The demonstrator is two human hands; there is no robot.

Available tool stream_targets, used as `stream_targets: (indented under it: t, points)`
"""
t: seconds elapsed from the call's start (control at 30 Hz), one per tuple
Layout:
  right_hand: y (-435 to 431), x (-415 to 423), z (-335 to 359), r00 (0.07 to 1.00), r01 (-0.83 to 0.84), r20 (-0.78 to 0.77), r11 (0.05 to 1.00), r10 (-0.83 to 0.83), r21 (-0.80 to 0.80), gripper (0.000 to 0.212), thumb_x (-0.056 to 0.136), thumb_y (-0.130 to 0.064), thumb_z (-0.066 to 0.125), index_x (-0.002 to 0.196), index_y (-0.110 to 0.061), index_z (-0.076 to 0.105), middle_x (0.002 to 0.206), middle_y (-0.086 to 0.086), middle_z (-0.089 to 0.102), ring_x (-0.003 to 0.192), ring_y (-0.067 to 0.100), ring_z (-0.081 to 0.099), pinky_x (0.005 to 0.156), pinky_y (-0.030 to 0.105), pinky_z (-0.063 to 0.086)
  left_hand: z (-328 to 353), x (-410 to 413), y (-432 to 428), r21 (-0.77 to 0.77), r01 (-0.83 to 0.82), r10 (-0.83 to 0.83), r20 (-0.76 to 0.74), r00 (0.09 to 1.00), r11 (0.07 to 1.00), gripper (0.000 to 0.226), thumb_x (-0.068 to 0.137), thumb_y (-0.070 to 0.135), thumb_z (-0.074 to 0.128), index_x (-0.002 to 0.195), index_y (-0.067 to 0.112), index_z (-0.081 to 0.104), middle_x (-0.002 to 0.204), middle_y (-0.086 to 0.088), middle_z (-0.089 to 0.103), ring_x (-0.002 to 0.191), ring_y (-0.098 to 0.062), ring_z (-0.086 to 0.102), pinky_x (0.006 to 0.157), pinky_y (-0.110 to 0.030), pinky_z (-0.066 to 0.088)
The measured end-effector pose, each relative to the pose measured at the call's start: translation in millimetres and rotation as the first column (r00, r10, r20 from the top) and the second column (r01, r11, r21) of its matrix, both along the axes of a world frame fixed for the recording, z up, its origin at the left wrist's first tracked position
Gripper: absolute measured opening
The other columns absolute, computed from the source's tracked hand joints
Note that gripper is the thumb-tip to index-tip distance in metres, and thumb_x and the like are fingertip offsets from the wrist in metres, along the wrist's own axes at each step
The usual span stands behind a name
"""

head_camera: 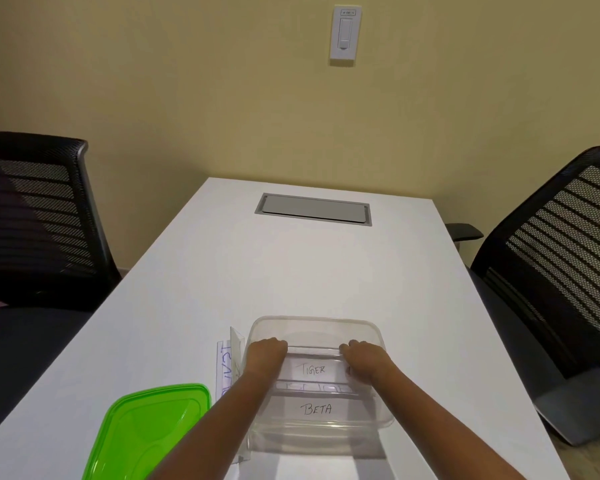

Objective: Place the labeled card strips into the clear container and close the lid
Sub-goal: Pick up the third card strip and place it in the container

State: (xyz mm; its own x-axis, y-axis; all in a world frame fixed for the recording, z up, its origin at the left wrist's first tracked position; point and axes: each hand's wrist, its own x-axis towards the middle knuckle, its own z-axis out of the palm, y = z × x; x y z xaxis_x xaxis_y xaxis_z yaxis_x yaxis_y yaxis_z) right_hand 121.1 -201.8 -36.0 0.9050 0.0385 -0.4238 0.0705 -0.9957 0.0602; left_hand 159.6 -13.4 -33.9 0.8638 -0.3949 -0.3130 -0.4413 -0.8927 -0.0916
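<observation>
Head view. We have both hands inside the clear container [317, 375], which stands open on the white table [291, 271]. Our left hand [265, 351] and right hand [362, 355] are curled, fingers pressed together, each pinching one end of the card strip marked TIGER [313, 369], held level between them above the container floor. On the near side of the grip, a second strip marked BETA [316, 409] stands inside, close to the near wall; between the two strips lies another whose lettering we cannot read. Left of the left hand, just outside the container wall, a further strip [226, 368] stands on edge on the table. The green lid [153, 431] lies flat further left and nearer to us, apart from the container, reaching toward the table's left edge. Beyond the grip, the far half of the container is unoccupied, and the tabletop runs open up to the grey cable hatch [314, 209]. Black mesh chairs [551, 254] flank both long table edges.
</observation>
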Motion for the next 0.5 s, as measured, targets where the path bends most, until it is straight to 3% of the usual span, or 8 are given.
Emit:
stream_targets:
  t: [0.13,0.23,0.37,0.5]
  points:
    - [6,-6,1,0.996,0.022,0.081,1.000,-0.022,-0.006,0.035,0.092,-0.001,0.039,0.126,-0.002,0.044,0.126,0.017,0.053,0.116,0.032,0.054,0.092,0.040,0.047,3,-8,0,-0.071,-0.054,0.053,-0.013,0.999,0.996,0.032,0.096,0.001,0.041,0.125,0.006,0.051,0.125,-0.014,0.060,0.113,-0.026,0.060,0.094,-0.033,0.048]
    - [16,-11,6,0.986,0.045,0.158,0.999,-0.049,0.029,0.033,0.090,0.003,0.040,0.122,-0.002,0.046,0.123,0.017,0.054,0.111,0.032,0.055,0.088,0.038,0.048,12,-13,1,-0.219,-0.114,0.110,-0.030,0.993,0.969,0.030,0.097,0.010,0.042,0.125,0.008,0.052,0.126,-0.010,0.059,0.114,-0.025,0.059,0.094,-0.033,0.048]
    - [33,-22,18,0.962,0.055,0.259,0.990,-0.087,0.126,0.029,0.091,-0.002,0.040,0.119,-0.005,0.047,0.120,0.014,0.055,0.108,0.030,0.055,0.083,0.038,0.049,30,-27,11,-0.524,-0.178,0.221,0.021,0.975,0.833,0.030,0.097,0.020,0.043,0.123,0.017,0.057,0.127,0.001,0.060,0.118,-0.016,0.054,0.094,-0.029,0.046]
    - [53,-39,28,0.943,0.035,0.318,0.979,-0.099,0.201,0.028,0.093,-0.006,0.038,0.119,-0.006,0.049,0.119,0.014,0.056,0.109,0.030,0.054,0.082,0.039,0.049,41,-49,33,-0.734,-0.179,0.360,0.095,0.928,0.655,0.027,0.094,0.014,0.048,0.116,0.017,0.063,0.120,0.000,0.063,0.115,-0.018,0.057,0.090,-0.031,0.048]
